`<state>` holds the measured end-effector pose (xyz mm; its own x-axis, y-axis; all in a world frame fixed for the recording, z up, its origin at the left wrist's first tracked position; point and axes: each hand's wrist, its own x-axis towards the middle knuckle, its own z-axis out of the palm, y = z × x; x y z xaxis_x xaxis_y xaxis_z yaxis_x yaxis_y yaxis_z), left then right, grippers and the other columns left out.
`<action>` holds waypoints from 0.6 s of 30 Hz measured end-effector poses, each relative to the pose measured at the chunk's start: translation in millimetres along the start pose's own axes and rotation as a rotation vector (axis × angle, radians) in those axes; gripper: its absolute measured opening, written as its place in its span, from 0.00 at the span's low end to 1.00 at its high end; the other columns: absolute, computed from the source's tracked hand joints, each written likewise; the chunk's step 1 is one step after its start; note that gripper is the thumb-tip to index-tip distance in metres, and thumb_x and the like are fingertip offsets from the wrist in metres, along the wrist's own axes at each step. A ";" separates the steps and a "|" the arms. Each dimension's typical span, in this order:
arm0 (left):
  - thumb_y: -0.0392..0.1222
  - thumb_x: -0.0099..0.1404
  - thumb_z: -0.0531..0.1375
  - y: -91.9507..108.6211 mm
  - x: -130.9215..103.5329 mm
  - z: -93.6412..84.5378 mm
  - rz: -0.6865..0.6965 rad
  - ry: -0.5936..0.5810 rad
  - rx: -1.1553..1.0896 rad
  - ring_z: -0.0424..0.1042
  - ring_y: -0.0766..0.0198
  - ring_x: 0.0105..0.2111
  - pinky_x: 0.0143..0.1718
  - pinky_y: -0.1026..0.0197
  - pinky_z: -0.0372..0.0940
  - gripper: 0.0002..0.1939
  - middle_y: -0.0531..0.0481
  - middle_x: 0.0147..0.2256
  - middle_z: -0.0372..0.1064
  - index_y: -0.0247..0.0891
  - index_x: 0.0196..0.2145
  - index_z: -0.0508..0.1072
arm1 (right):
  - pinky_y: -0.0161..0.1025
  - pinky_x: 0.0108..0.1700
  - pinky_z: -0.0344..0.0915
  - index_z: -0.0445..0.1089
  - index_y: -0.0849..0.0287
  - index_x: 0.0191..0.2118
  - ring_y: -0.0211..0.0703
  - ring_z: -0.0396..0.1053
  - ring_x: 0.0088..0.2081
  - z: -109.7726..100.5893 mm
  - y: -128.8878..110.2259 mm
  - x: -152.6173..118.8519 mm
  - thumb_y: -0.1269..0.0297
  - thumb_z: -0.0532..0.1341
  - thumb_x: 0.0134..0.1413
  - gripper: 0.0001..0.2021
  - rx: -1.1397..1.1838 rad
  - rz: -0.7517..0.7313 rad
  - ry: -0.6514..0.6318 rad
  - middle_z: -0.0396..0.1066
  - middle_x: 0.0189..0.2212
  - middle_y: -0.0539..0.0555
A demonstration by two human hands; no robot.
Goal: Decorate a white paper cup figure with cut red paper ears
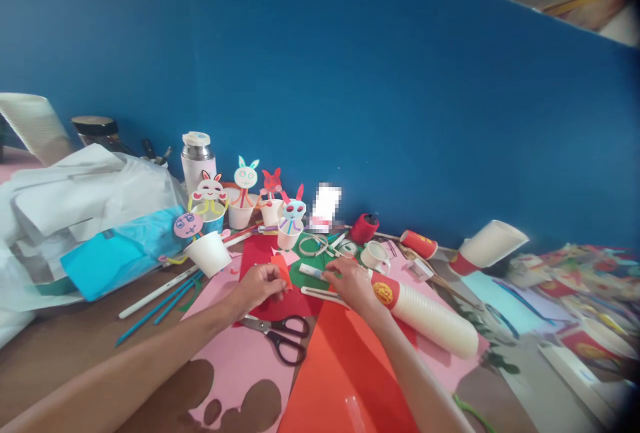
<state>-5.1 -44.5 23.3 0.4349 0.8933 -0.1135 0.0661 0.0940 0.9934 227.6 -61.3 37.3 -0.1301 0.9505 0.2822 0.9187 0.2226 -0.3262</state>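
My left hand [261,284] is closed, its fingertips pinching a small folded piece of orange-red paper [281,270] above the red sheet [257,253]. To its right, my right hand [351,281] has its thumb and fingers on the end of a slim white tube with a bluish label [311,272]. A white utility-knife-like strip [320,295] lies just below that hand. Black-handled scissors [280,334] rest nearer to me on pink paper with round cut-outs [250,370]. Beside them is a large orange sheet [345,366].
Paper cups with rabbit-faced figures [245,176] stand along the blue wall. A white flask [197,156] is behind them. Stacked paper cups [430,316] lie to the right, near a white mug [375,256]. Plastic bags [125,180] and blue paper [125,256] fill the left.
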 end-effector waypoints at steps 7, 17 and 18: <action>0.40 0.52 0.58 6.8 0.1 -4.4 -0.018 0.037 -0.070 0.65 0.69 0.19 0.23 0.67 0.58 0.07 0.52 0.19 0.68 0.34 0.23 0.66 | 0.39 0.41 0.54 0.69 0.56 0.35 0.46 0.65 0.39 20.4 -14.7 7.2 0.62 0.59 0.50 0.07 -0.185 -0.079 -0.046 0.70 0.34 0.54; 0.41 0.50 0.62 2.7 -1.0 -3.7 0.189 -0.097 -0.011 0.62 0.56 0.49 0.45 0.60 0.59 0.05 0.45 0.48 0.65 0.37 0.24 0.74 | 0.33 0.29 0.60 0.62 0.56 0.38 0.37 0.66 0.25 16.3 -55.5 -9.1 0.60 0.47 0.59 0.10 0.684 0.086 -0.173 0.67 0.24 0.48; 0.40 0.51 0.62 4.4 -3.0 -1.6 0.188 -0.121 -0.053 0.61 0.57 0.49 0.47 0.60 0.58 0.04 0.45 0.46 0.67 0.37 0.24 0.74 | 0.33 0.30 0.62 0.61 0.56 0.38 0.38 0.67 0.26 17.5 -59.7 -9.5 0.60 0.46 0.59 0.10 0.795 0.125 -0.175 0.67 0.26 0.49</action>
<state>-7.6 -46.1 28.0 0.5395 0.8386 0.0758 -0.0724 -0.0435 0.9964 167.5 -79.8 38.4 -0.1608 0.9839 0.0782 0.4009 0.1375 -0.9058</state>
